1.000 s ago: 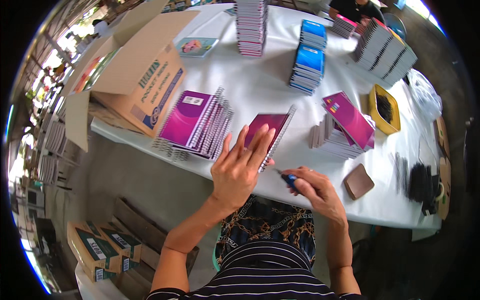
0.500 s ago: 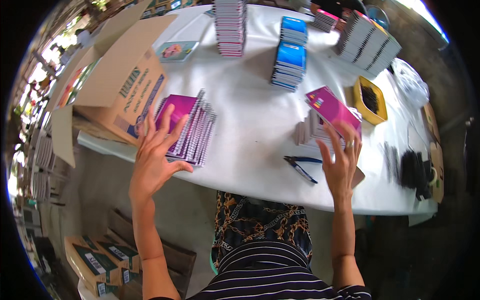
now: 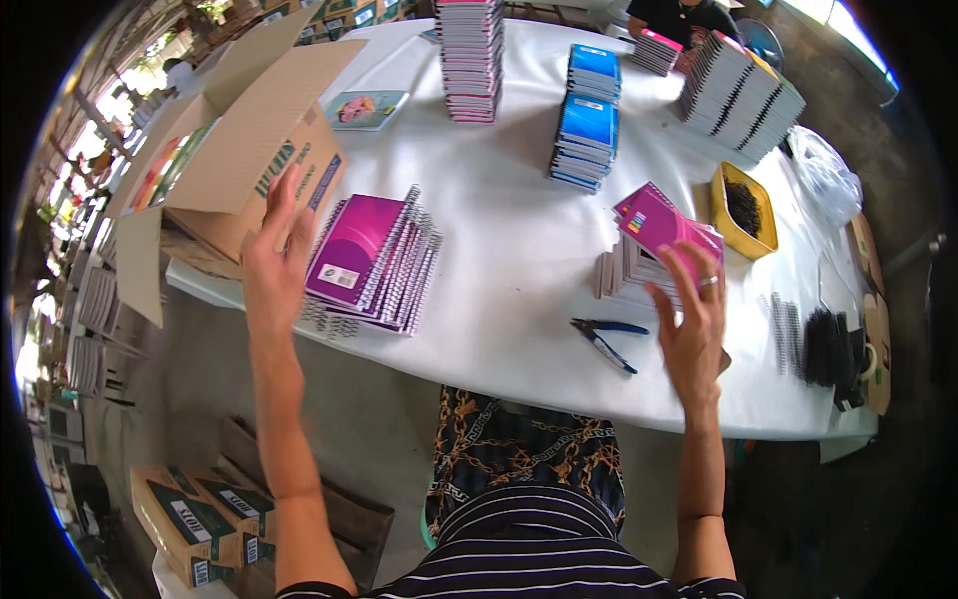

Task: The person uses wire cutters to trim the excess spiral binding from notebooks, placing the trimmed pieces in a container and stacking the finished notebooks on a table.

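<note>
My left hand [image 3: 276,255] is held up beside the open cardboard box [image 3: 261,150], empty, its fingers stretched upward and slightly blurred. To its right lies a stack of purple spiral notebooks [image 3: 351,245], the coils fanned along their right side. My right hand [image 3: 691,324] is open, fingers curved and apart, at the near edge of a purple notebook cover [image 3: 659,222]. That cover rests on a pile of loose page blocks [image 3: 624,270]. Whether the fingertips touch it I cannot tell. Blue-handled cutting pliers [image 3: 607,344] lie left of my right hand.
Stacks of blue notebooks [image 3: 587,125], pink-edged notebooks [image 3: 471,65] and grey-edged notebooks [image 3: 738,95] stand farther back. A yellow tub [image 3: 766,240] of dark coils and a plastic bag [image 3: 826,175] sit at the right. Black coils [image 3: 823,344] lie near the right edge. Another person [image 3: 689,25] is across the table.
My left hand has moved up and left, away from the purple notebooks, uncovering the top cover. My right hand has shifted slightly right and down. The view has tilted a little.
</note>
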The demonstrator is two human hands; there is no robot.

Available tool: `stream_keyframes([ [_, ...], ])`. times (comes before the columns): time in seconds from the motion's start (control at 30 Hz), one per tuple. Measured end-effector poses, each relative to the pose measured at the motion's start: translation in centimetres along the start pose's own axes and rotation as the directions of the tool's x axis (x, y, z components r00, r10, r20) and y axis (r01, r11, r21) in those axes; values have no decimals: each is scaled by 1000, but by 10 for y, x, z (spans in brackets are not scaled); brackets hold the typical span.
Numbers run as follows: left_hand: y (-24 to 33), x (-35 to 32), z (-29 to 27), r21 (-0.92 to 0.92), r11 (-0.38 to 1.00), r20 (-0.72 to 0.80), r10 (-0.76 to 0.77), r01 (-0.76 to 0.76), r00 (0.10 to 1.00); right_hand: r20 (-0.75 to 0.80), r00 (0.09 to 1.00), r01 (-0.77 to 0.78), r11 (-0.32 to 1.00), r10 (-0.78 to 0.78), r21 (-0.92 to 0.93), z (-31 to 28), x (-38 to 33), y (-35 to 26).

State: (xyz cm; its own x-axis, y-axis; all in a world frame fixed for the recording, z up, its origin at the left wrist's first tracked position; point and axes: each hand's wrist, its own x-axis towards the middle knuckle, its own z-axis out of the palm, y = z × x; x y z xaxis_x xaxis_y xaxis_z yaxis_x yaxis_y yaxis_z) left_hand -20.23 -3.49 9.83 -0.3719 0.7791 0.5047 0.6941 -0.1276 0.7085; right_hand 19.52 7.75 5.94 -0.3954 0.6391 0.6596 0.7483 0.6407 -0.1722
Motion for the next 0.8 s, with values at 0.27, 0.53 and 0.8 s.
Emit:
stream_keyframes([
  [0.27, -139, 50, -23, -272, 568, 719, -417, 777, 556, 160, 959, -13, 525, -234, 851, 117, 20, -165],
  [0.53, -98, 36, 15, -417, 408, 654, -486, 812, 580, 26, 938, 212, 632, -346, 745, 177, 48, -196],
  [0.8, -168, 30, 3, -156, 413, 555, -715, 898, 425, 473, 880, -448, 254, -42, 857, 213, -9, -162],
])
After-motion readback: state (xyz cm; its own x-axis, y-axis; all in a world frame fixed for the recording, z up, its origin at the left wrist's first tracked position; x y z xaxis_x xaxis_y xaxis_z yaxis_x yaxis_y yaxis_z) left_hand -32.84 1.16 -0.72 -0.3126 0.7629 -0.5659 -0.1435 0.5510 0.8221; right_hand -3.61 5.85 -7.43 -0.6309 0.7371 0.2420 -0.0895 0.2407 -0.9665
